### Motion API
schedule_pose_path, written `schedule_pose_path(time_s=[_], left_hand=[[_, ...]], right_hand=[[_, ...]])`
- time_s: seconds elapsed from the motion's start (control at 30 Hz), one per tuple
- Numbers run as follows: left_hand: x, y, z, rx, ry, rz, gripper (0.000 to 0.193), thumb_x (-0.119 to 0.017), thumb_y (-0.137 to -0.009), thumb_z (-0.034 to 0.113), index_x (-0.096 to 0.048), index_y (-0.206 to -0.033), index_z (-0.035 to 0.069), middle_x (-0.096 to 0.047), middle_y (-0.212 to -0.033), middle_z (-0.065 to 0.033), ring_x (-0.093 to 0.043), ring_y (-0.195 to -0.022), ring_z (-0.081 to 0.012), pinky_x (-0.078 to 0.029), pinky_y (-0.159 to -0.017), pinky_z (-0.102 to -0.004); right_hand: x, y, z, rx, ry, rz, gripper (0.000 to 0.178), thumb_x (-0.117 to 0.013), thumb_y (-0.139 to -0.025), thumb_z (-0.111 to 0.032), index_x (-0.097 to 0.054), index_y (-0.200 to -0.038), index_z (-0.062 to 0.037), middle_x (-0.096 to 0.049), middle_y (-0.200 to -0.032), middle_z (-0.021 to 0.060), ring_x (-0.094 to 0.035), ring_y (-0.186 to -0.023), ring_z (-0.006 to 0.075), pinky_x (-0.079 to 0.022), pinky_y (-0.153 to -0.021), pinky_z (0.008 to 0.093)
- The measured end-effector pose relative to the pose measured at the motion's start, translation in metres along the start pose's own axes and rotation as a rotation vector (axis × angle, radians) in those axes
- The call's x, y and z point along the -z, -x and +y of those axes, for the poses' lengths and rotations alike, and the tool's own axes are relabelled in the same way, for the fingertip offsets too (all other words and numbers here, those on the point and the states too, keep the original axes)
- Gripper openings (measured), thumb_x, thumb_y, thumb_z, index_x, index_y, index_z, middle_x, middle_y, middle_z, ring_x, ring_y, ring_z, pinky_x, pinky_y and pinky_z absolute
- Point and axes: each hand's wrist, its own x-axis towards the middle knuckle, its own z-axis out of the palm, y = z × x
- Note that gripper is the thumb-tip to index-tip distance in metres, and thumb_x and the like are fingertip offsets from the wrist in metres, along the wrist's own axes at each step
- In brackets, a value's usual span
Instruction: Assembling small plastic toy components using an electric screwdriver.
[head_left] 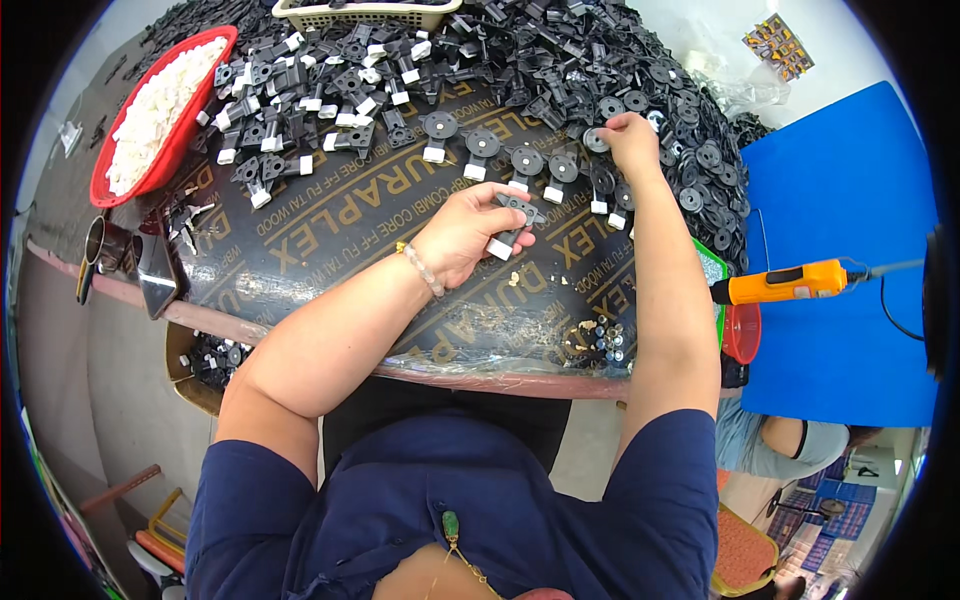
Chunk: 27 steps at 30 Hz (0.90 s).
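My left hand point(452, 236) grips a black plastic bracket point(515, 206) with a white block at its lower end, above the middle of the table. Farther right, my right hand point(632, 145) has its fingertips closed on the rim of a black plastic wheel point(596, 139) beside the big heap. Between the hands and the heap, several brackets topped with wheels point(482, 143) lie in a curved row, white ends toward me. More black brackets with white ends point(345, 85) are spread at the far left of the row.
A red basket of white pieces point(165, 115) stands at the left. Loose black wheels point(705, 155) pile up on the right. An orange electric screwdriver point(790, 283) hangs by a blue board point(840, 250). Small screws point(605, 340) lie near the front edge. A person in a grey top point(790, 445) sits behind the board.
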Motion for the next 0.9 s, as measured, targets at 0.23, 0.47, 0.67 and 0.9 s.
schedule_pose_path(time_s=[0.23, 0.47, 0.67, 0.9], left_hand=[[0.004, -0.002, -0.003, -0.043, 0.077, 0.043, 0.032, -0.067, -0.094, 0.004, -0.058, -0.125, -0.001, -0.067, -0.102, -0.0129, -0.071, -0.087, -0.0195, -0.059, -0.07, -0.0282], [0.0, -0.002, 0.0, -0.091, 0.222, 0.104, 0.032, -0.041, -0.106, 0.014, -0.052, -0.131, -0.002, -0.065, -0.109, -0.0165, -0.07, -0.094, -0.0266, -0.059, -0.082, -0.0376], [0.004, -0.003, -0.004, -0.104, 0.188, 0.1, 0.035, -0.038, -0.107, 0.014, -0.048, -0.136, -0.004, -0.063, -0.117, -0.019, -0.067, -0.105, -0.0305, -0.056, -0.092, -0.0415], [0.0, -0.003, -0.006, -0.107, 0.198, 0.115, 0.033, -0.037, -0.107, 0.012, -0.05, -0.135, -0.002, -0.064, -0.113, -0.0167, -0.068, -0.098, -0.0257, -0.058, -0.082, -0.0377]], right_hand=[[0.048, 0.075, -0.067, 0.123, -0.194, 0.07, 0.018, -0.074, -0.083, -0.007, -0.072, -0.1, -0.0004, -0.072, -0.086, 0.0059, -0.066, -0.076, 0.0126, -0.052, -0.073, 0.028], [0.032, 0.201, -0.076, 0.473, -0.045, -0.274, 0.022, -0.079, -0.075, -0.003, -0.069, -0.095, -0.003, -0.066, -0.084, 0.0088, -0.066, -0.082, 0.0215, -0.052, -0.074, 0.0322], [0.045, 0.21, -0.077, 0.298, -0.187, -0.36, 0.043, -0.084, -0.07, -0.006, -0.068, -0.11, -0.0035, -0.062, -0.102, 0.0067, -0.062, -0.086, 0.0212, -0.051, -0.079, 0.0331], [0.047, 0.201, -0.077, 0.27, -0.133, -0.4, 0.053, -0.084, -0.07, -0.007, -0.066, -0.12, -0.0026, -0.063, -0.104, 0.0075, -0.06, -0.084, 0.0182, -0.051, -0.077, 0.0303]])
